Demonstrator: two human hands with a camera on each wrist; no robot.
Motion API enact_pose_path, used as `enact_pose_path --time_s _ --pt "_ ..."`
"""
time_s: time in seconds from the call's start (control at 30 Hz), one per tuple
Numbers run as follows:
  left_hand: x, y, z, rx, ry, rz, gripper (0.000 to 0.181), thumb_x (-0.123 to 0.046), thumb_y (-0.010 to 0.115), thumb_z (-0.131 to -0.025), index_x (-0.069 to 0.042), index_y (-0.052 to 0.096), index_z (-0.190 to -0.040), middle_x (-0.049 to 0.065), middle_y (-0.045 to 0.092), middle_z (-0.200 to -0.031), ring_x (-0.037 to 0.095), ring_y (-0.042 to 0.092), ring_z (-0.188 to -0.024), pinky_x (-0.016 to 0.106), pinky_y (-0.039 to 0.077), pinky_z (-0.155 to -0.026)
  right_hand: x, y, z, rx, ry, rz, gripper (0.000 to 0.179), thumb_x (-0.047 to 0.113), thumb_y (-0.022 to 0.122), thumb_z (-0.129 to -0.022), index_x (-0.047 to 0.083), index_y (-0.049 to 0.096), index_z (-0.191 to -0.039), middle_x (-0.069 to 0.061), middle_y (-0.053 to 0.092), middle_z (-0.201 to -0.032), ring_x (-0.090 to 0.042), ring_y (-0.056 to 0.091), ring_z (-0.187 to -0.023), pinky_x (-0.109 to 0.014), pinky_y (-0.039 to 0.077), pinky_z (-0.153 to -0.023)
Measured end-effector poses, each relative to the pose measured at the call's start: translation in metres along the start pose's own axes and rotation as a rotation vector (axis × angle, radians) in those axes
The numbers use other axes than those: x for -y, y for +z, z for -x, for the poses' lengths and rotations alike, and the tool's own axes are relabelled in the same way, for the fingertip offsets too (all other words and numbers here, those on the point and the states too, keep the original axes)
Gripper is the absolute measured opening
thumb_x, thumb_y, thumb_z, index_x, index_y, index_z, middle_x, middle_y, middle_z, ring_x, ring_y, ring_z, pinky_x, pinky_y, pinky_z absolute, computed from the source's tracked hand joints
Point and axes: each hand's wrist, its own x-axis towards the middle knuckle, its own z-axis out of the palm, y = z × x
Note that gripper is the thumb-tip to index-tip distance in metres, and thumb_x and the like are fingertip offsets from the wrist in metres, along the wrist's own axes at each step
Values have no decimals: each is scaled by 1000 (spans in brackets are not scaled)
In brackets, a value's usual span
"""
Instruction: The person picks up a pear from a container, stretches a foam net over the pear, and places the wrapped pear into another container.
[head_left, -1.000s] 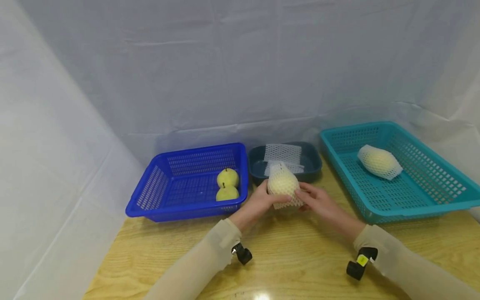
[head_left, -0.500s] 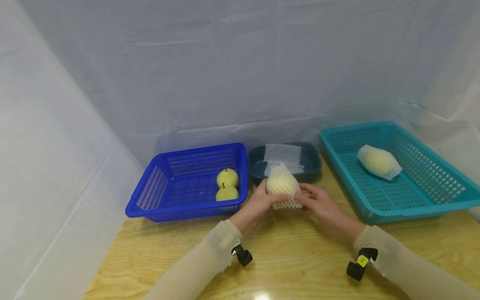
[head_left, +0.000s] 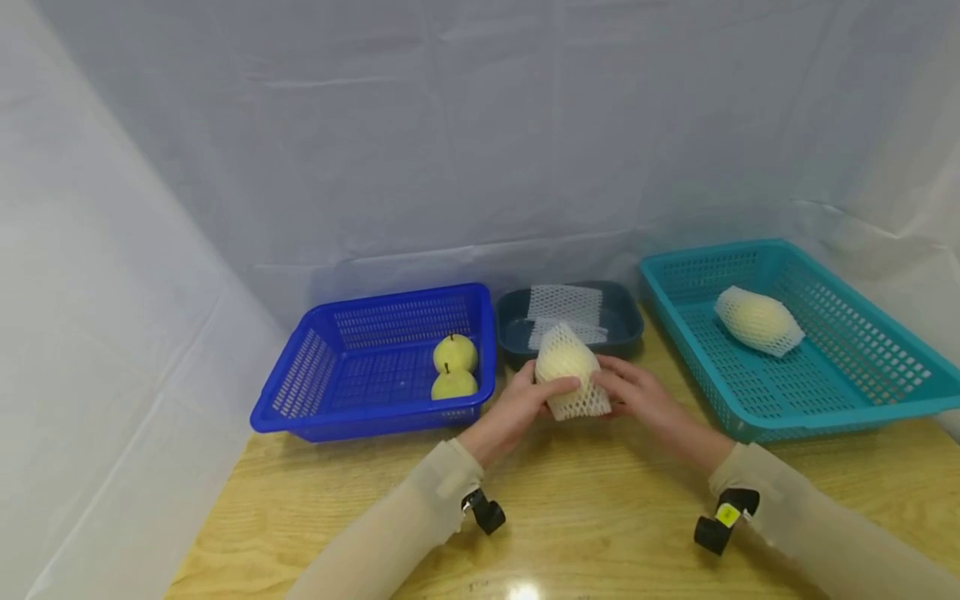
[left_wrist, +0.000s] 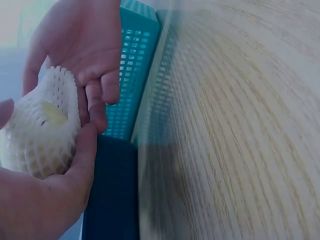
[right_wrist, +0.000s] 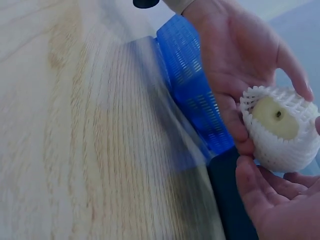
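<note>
Between my hands is a pear point(head_left: 564, 360) in a white foam net sleeve, in front of the small dark bin. My left hand point(head_left: 517, 406) grips it from the left, its thumb lying across the front of the net. From the right, my right hand point(head_left: 647, 402) holds the net's side with thumb and fingers. The sleeve's lower edge hangs loose past the fruit. In the right wrist view, the pear's bare end point(right_wrist: 276, 117) with its dark spot shows through the sleeve's open mouth. The left wrist view also shows the sleeve point(left_wrist: 37, 147) open around a patch of bare fruit.
A blue basket point(head_left: 330, 425) at left holds two bare pears point(head_left: 454, 354). Flat foam nets point(head_left: 564, 304) lie in the dark bin point(head_left: 628, 321) at centre back. At right, a teal basket point(head_left: 832, 408) holds one netted pear point(head_left: 759, 322). White sheeting rises behind the wooden table point(head_left: 570, 517).
The netted pear has turned slightly in my hands, and the sleeve's lower edge now reaches further down at the right. My right fingers have shifted along its side. The baskets stay put.
</note>
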Motion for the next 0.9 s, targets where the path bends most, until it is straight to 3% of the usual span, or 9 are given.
enact_pose_path --time_s 0.13,0.3,0.63,0.9 --pt "-2 1 2 5 -16 53 63 -34 68 -94 -4 41 -143 12 59 -131 16 64 -104 32 52 -90 0 0 -1 24 -1 -16 67 37 50 -106 -4 29 -155 -28 47 -147 -27 61 -119 -32 55 -90" --pt "1 0 1 26 -12 74 60 -36 64 -97 -2 43 -142 13 64 -124 14 66 -96 28 55 -83 1 0 -1 25 20 -17 67 39 50 -105 -5 31 -153 -28 50 -143 -19 64 -107 -39 55 -90" --pt "1 -1 1 101 -22 57 54 -43 56 -100 -1 54 -135 8 72 -101 17 71 -79 43 60 -82 -2 -2 -1 44 32 -28 67 42 49 -105 -8 38 -148 -24 59 -131 -15 65 -96 -36 56 -85" --pt "3 -2 1 110 -33 39 55 -47 55 -100 0 59 -128 7 73 -92 18 70 -71 36 60 -73 1 -2 -2 59 57 10 68 45 49 -105 -8 40 -147 -20 63 -124 -15 65 -93 -32 56 -81"
